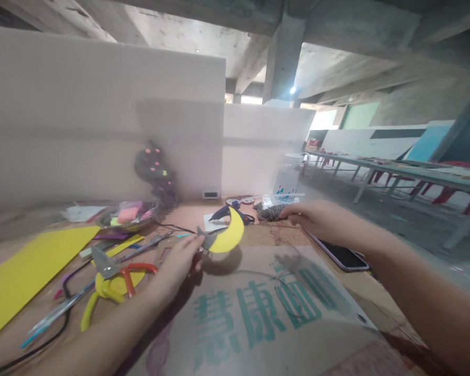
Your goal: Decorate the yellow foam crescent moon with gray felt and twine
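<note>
Yellow foam crescent (230, 236) pinched at its lower-left tip

The left hand (178, 263) holds the crescent. To the crescent's right, the nearer right hand (317, 218) lies with loose, empty fingers at a dark twine bundle (267, 211).

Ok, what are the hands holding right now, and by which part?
The left hand pinches the yellow crescent cutout by its lower left tip. The right hand is at the dark cord bundle; whether it grips cannot be told.
</note>
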### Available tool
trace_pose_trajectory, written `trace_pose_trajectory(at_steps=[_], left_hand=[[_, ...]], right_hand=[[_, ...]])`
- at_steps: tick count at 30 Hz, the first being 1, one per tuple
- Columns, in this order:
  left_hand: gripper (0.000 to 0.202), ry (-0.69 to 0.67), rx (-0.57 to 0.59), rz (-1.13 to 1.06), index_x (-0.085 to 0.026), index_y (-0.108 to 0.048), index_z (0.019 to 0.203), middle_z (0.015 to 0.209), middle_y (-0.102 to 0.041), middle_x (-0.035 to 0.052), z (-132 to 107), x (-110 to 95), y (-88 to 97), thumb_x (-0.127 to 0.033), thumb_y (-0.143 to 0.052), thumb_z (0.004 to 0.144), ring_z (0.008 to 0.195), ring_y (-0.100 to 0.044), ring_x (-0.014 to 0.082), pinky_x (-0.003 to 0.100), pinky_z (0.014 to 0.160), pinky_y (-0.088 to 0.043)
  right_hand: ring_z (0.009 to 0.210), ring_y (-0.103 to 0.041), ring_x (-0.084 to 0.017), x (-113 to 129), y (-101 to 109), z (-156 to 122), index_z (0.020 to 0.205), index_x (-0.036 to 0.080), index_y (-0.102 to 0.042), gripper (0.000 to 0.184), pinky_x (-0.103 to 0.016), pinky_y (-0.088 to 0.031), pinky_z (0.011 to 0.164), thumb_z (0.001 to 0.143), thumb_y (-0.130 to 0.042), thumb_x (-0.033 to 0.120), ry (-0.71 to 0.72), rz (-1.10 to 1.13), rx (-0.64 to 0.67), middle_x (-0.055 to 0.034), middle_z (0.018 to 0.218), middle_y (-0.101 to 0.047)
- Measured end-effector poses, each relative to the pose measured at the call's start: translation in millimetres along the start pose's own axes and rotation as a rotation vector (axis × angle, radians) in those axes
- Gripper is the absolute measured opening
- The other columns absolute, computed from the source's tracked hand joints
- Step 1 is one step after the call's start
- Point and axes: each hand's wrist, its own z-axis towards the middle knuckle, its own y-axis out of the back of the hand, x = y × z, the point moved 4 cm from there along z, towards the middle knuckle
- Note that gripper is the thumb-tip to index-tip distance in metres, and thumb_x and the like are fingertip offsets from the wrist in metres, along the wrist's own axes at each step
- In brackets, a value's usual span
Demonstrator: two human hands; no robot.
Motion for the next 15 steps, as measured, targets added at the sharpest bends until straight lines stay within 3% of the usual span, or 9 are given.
trace_pose_trajectory(at_steps=[2, 5, 8, 11, 15], left_hand=[[0.035, -0.02, 0.042, 0.088, -0.021, -0.044, 0.068, 0.04, -0.041, -0.0072, -1, 11, -7.1, -0.053, -0.051, 0.077, 0.038, -0.036, 0.0097, 0.02, 0.04, -0.025], [0.034, -0.134, 0.093, 0.204, -0.02, -0.043, 0.066, 0.045, -0.042, -0.0067, -3, 16, -13.8, -0.051, -0.049, 0.081, 0.043, -0.04, 0.0101, 0.022, 0.044, -0.027], [0.033, -0.19, 0.156, 0.294, -0.019, -0.046, 0.067, 0.052, -0.044, -0.0056, -5, 16, -17.9, -0.047, -0.047, 0.085, 0.048, -0.042, 0.0107, 0.022, 0.047, -0.029], [0.029, -0.189, 0.194, 0.331, -0.019, -0.049, 0.071, 0.055, -0.046, -0.0049, -6, 14, -19.1, -0.044, -0.048, 0.086, 0.05, -0.045, 0.0116, 0.023, 0.048, -0.03], [0.025, -0.197, 0.213, 0.349, -0.019, -0.051, 0.073, 0.059, -0.049, -0.0041, -7, 12, -18.3, -0.04, -0.049, 0.086, 0.053, -0.047, 0.0121, 0.023, 0.05, -0.032]], right_hand=[[0.08, -0.065, -0.021, -9, -11, 10, 0.098, 0.023, -0.069, 0.03, -0.029, -0.044, 0.067, 0.093, -0.043, 0.036, -0.024, -0.006, -0.019, -0.0046, 0.092, -0.073], [0.085, -0.066, -0.022, -16, -38, 23, 0.098, 0.021, -0.069, 0.033, -0.031, -0.047, 0.073, 0.094, -0.042, 0.039, -0.029, 0.106, 0.012, -0.0062, 0.097, -0.073], [0.101, -0.064, -0.026, -21, -69, 36, 0.113, 0.02, -0.066, 0.034, -0.037, -0.048, 0.086, 0.09, -0.049, 0.037, -0.092, 0.227, -0.01, -0.0093, 0.115, -0.069], [0.116, -0.057, -0.031, -28, -98, 57, 0.126, 0.015, -0.059, 0.048, -0.043, -0.043, 0.098, 0.083, -0.06, 0.036, -0.185, 0.435, -0.05, -0.0157, 0.13, -0.06], [0.108, -0.062, -0.029, -30, -126, 98, 0.127, 0.014, -0.057, 0.052, -0.041, -0.048, 0.093, 0.081, -0.064, 0.036, -0.197, 0.585, -0.039, -0.017, 0.126, -0.062]])
